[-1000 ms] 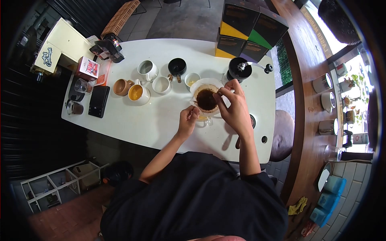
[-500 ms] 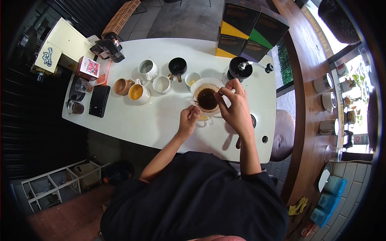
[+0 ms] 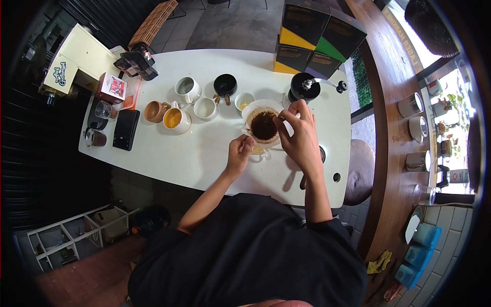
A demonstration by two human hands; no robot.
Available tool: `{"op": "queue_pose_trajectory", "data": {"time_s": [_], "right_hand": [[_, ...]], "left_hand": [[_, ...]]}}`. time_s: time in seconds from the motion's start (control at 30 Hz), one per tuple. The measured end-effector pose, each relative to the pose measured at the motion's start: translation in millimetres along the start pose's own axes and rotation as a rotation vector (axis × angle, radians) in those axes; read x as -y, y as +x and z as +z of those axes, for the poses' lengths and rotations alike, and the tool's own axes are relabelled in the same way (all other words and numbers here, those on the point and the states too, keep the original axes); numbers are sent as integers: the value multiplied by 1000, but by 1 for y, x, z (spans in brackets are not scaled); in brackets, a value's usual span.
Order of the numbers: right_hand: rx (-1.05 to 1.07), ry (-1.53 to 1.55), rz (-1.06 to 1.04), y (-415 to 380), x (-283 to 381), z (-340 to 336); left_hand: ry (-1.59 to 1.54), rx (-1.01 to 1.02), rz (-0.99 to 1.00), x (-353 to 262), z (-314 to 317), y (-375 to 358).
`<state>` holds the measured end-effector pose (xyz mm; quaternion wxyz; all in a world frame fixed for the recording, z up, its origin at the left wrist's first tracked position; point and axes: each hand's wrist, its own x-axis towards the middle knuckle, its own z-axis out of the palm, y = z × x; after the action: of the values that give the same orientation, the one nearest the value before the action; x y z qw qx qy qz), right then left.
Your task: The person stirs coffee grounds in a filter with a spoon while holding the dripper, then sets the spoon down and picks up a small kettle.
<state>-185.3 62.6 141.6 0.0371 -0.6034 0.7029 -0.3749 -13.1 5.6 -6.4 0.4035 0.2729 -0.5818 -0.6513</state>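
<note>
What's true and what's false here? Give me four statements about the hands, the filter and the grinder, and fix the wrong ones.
1. The left hand and right hand are both at the paper filter. True.
2. The paper filter is empty. False: dark coffee sits in it.
3. The grinder stands on the near side of the stacked boxes. True.
4. The grinder lacks a crank. False: a crank extends from its top.

Stacked black boxes point(image 3: 327, 36) with yellow and green corners, slatted bench point(image 3: 153, 23), yellow cloth point(image 3: 379, 262) near blue containers point(image 3: 418, 249), round stool point(image 3: 359, 171)
</note>
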Motion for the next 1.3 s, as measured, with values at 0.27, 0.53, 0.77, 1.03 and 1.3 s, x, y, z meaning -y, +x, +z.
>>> {"op": "queue_pose_trajectory", "data": {"time_s": [0.27,0.53,0.77,1.03,1.3], "right_hand": [[26,22,33,0,3,-2],[27,77,3,-1,-2,2],[11,70,3,1,-2,2],[26,79,10,1,-3,2],[26,134,28,1,-1,0]], "left_hand": [[-16,4,-10,-4,1,0],[-7,-2,-4,-3,1,-1],[-17,-2,-12,-2,0,0],[-32,2,-7,-4,1,0],[-30,-13,-1,-2,2,-1]]}}
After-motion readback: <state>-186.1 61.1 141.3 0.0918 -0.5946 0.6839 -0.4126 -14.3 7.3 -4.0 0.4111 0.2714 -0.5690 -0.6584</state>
